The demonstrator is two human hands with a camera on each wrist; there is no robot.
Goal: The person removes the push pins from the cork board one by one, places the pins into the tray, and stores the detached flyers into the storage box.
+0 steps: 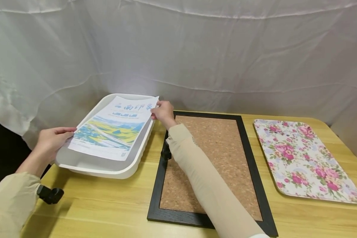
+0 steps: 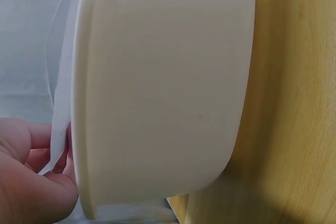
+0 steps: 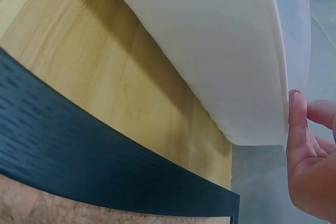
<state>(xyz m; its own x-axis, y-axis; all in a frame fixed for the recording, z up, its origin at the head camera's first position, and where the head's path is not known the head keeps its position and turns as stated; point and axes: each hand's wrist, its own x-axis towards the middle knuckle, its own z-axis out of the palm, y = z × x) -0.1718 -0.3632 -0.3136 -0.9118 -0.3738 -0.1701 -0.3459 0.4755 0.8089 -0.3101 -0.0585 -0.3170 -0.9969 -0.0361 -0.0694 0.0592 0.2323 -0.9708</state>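
A printed poster sheet (image 1: 113,127) with a yellow and blue landscape and large characters lies over the mouth of a white plastic basin (image 1: 119,173). My left hand (image 1: 52,140) pinches the sheet's left edge between thumb and fingers, close to the basin rim. At the upper right corner of the sheet, my right hand (image 1: 163,112) pinches the paper beside the rim. The left wrist view shows the paper edge (image 2: 62,93) between the left thumb and fingers. From the right wrist, the fingers (image 3: 298,124) appear against the basin's outer wall (image 3: 210,51).
Right of the basin lies a black-framed cork board (image 1: 208,158), partly under my right forearm. A floral tray (image 1: 303,162) sits farther right on the wooden table (image 1: 107,205). A pale curtain (image 1: 196,49) hangs behind.
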